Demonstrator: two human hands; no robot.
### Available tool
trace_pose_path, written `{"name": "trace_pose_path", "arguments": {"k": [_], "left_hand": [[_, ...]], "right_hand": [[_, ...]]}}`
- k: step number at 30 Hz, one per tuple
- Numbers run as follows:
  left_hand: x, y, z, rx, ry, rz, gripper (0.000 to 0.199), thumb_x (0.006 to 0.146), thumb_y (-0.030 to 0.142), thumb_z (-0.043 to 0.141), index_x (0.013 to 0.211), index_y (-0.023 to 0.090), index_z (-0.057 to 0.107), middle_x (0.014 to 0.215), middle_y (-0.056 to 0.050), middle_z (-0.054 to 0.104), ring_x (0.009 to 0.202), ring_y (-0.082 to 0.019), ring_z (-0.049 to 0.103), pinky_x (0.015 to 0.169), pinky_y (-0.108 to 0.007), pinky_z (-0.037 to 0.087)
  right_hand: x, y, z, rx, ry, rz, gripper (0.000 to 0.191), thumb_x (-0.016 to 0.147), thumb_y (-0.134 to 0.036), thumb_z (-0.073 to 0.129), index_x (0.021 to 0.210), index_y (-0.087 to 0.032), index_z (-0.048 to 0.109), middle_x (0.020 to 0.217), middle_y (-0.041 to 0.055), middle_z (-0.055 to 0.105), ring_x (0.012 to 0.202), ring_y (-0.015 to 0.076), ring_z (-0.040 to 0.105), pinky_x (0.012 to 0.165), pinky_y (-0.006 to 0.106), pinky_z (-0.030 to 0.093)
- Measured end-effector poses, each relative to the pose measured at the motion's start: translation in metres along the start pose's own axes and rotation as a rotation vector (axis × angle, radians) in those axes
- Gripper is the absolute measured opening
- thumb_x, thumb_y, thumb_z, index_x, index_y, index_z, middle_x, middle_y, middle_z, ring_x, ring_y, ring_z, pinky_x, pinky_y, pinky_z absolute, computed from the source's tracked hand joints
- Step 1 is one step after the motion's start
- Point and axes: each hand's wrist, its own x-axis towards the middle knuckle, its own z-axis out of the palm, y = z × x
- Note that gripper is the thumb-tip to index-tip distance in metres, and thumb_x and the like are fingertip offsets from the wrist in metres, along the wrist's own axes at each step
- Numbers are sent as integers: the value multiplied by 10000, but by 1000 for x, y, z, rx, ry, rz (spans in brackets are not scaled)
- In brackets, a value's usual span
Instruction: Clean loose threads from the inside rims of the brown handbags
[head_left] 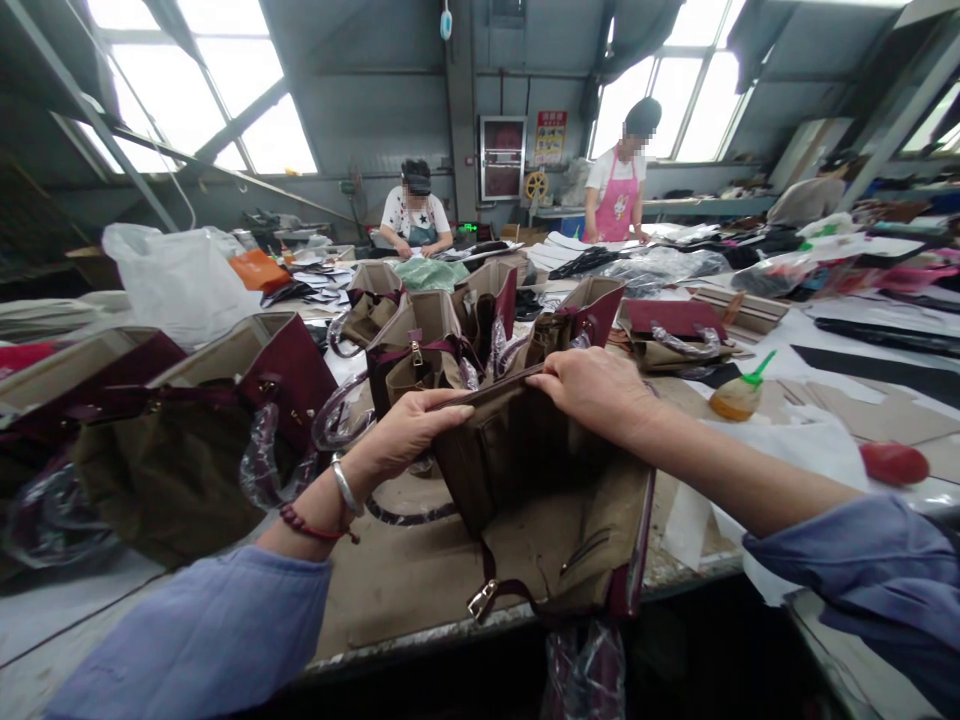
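A handbag [525, 470] with a brown lining and burgundy trim is between my hands, its inside facing me at the table's front edge. My left hand [409, 430] pinches the left part of its upper edge between thumb and fingers. The same edge is gripped farther right by my right hand [592, 390], thumb on the near side. A burgundy strap with a metal clasp [482, 600] hangs from the lining. One plastic-wrapped handle [585, 670] dangles below the table edge. Behind my hands stand several similar handbags [420, 345].
More burgundy handbags [202, 440] crowd the left side. A glue bottle with a green nozzle [739, 395] and a red object [892, 462] lie right. A white plastic bag [176, 280] stands back left. Two people work across the table, one in a pink apron [619, 200].
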Motion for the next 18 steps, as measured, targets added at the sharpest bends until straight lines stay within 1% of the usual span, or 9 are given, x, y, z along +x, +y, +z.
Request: {"name": "trace_pose_path", "arguments": {"k": [4, 8, 13, 18], "left_hand": [[1, -1, 0, -2, 2, 3, 429, 645, 353, 641, 1024, 158, 594, 901, -54, 649, 765, -159, 580, 704, -254, 439], [1, 0, 1, 14, 13, 0, 458, 644, 365, 640, 1047, 155, 582, 908, -59, 648, 776, -170, 585, 690, -255, 449], [0, 2, 1, -22, 6, -16, 442, 646, 362, 643, 1038, 167, 589, 854, -41, 660, 750, -153, 592, 673, -227, 449], [-2, 5, 2, -5, -5, -18, 416, 657, 347, 637, 1033, 174, 593, 847, -29, 662, 721, -136, 587, 634, -202, 436]], "right_hand": [[-5, 4, -1, -21, 57, 14, 286, 825, -399, 399, 856, -190, 593, 780, 95, 635, 767, 250, 591, 624, 309, 418], [-6, 3, -3, 23, 80, 62, 222, 807, -355, 468, 937, -179, 506, 763, 82, 629, 730, 241, 600, 590, 285, 407], [-2, 2, -3, 82, 81, 62, 258, 793, -320, 506, 1012, -196, 449, 790, 62, 630, 754, 228, 605, 595, 257, 400], [-2, 4, -5, 126, 72, 18, 305, 804, -301, 478, 1106, -257, 466, 828, 52, 642, 783, 215, 602, 630, 265, 410]]}}
